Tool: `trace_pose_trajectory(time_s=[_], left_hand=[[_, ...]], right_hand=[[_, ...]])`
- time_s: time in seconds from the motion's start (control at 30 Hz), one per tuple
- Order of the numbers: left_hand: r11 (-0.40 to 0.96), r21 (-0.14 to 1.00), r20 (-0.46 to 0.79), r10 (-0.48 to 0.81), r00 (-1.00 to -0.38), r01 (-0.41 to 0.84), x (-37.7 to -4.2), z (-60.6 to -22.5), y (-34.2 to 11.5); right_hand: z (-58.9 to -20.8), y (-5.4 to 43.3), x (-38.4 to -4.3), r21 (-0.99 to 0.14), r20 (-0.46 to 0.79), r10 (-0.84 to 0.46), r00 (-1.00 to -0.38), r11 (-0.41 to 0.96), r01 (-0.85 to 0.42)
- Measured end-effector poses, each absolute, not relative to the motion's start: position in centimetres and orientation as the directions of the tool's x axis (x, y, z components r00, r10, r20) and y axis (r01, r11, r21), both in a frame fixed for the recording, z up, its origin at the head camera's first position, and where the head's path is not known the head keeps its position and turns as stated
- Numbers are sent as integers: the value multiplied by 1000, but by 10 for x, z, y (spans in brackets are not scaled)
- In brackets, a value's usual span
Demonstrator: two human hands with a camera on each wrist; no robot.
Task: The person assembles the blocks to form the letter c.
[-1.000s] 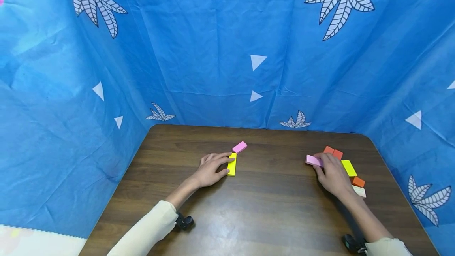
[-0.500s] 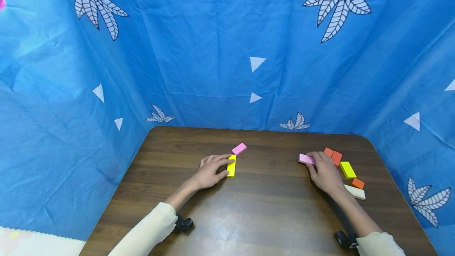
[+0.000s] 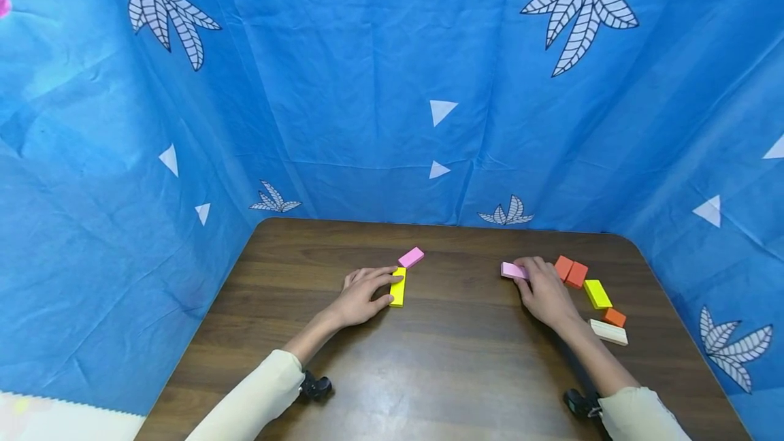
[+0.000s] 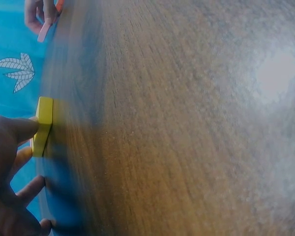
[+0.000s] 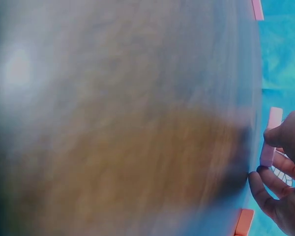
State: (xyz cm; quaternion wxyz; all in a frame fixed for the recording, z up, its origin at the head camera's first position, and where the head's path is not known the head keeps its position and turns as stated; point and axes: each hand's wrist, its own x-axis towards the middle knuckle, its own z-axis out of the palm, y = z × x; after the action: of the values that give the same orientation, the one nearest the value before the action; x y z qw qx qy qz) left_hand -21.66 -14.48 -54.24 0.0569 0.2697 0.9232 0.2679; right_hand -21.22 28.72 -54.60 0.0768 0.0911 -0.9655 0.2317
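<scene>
My left hand (image 3: 360, 298) has its thumb and fingers around a yellow rectangular block (image 3: 399, 293) lying on the table left of centre. The left wrist view shows the thumb against the side of this yellow block (image 4: 45, 115). Just beyond its far end lies a pink block (image 3: 411, 257), set at an angle. My right hand (image 3: 547, 295) pinches a light pink block (image 3: 510, 270) by its right end, low over the table at the right. In the right wrist view the thumb presses the face of that pink block (image 5: 268, 152), with fingers behind it.
Right of the right hand are two red-orange blocks (image 3: 576, 275), a yellow block (image 3: 597, 294), an orange block (image 3: 614, 317) and a pale wooden block (image 3: 609, 332). A blue patterned cloth (image 3: 343, 87) stands behind the brown wooden table (image 3: 453, 359).
My right hand has moved left with the light pink block, away from the other blocks, uncovering more of them. My left hand stays on the yellow block.
</scene>
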Motion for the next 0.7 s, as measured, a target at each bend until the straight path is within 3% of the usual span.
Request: trace_pose_trajectory(time_s=[0.3, 0.7], left_hand=[[716, 519, 38, 526, -849, 467, -216, -542, -145], [708, 521, 60, 527, -848, 477, -217, -546, -146]], right_hand=[[-546, 275, -219, -440, 183, -161, -970, 869, -227], [-548, 254, -234, -424, 265, -212, -941, 851, -311]])
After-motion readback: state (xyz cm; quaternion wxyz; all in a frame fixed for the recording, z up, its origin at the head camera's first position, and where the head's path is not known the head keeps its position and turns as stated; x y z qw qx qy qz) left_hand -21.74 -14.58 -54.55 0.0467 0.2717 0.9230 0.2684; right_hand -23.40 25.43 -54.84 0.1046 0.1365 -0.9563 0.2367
